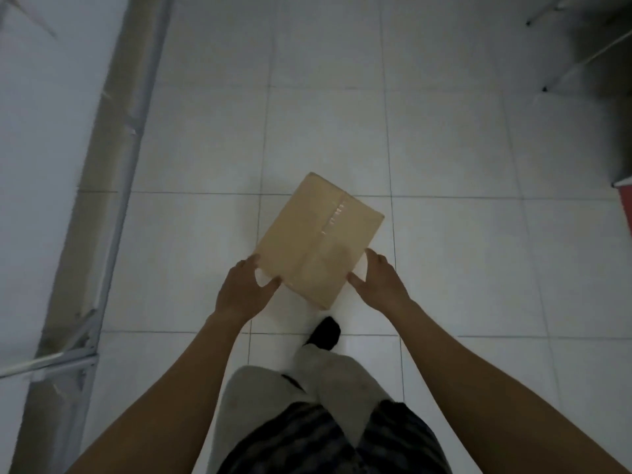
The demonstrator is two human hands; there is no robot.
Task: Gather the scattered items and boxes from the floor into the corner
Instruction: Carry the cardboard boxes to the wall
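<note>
A taped brown cardboard box (318, 236) is held out in front of me above the white tiled floor (444, 148), turned at an angle. My left hand (244, 290) grips its near left corner, thumb on top and fingers under the edge. On the near right side, my right hand (379, 280) clasps it the same way. Both arms reach forward from the bottom of the view.
A long brown cardboard-wrapped roll (102, 172) and a grey metal frame (113, 213) run along the left wall. Thin metal legs (574, 63) stand at the top right, and a red object (626, 200) shows at the right edge. My foot (325, 331) is just below the box.
</note>
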